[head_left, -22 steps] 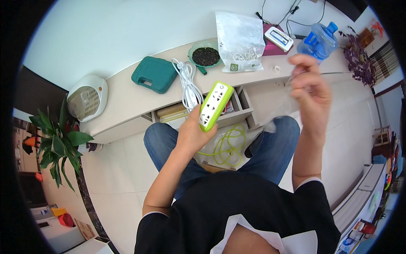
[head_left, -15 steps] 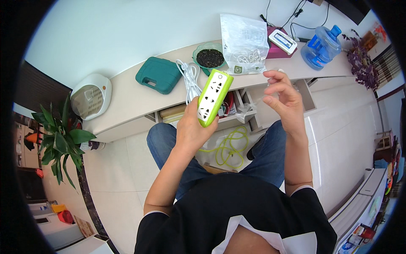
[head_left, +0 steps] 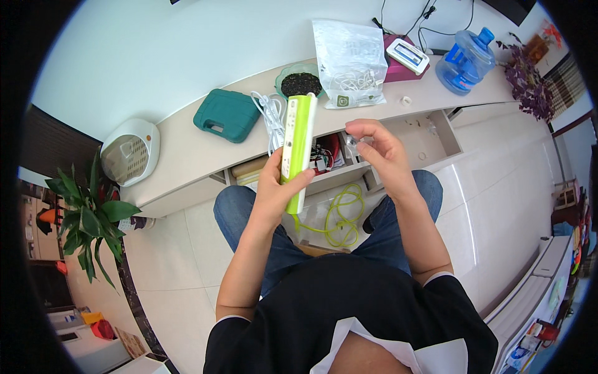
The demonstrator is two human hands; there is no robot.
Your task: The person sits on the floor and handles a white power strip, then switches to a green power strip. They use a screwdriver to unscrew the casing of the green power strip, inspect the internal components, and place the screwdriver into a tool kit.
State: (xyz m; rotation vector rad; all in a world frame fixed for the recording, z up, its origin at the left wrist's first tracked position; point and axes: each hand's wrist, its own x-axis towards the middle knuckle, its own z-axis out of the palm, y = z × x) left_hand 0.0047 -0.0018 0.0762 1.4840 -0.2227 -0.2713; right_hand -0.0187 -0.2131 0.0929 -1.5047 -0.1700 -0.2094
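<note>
My left hand [head_left: 278, 190] is closed around the lower part of a lime-green and white power strip [head_left: 301, 140]. It stands tilted on edge, its socket face turned to the left. From its lower end a lime-green cord [head_left: 341, 215] runs down to the floor between my legs and lies there in loose loops. To the right of the strip, my right hand [head_left: 383, 156] hangs over the drawers with curved fingers held apart. I see nothing in it. Clear plastic [head_left: 352, 146] shows just behind its fingertips, in or above the drawer.
Two drawers stand pulled out: one with red and dark items [head_left: 327, 153], another with small bits [head_left: 427, 140]. On the counter are a green case [head_left: 227, 115], white cable bundle [head_left: 272, 121], seed bowl [head_left: 301, 84], plastic bag [head_left: 350, 62], white ring [head_left: 406, 100] and water jug [head_left: 466, 62].
My left hand has rolled the power strip onto its edge, turning the socket face leftward. The right hand has moved left and down, closer to the strip.
</note>
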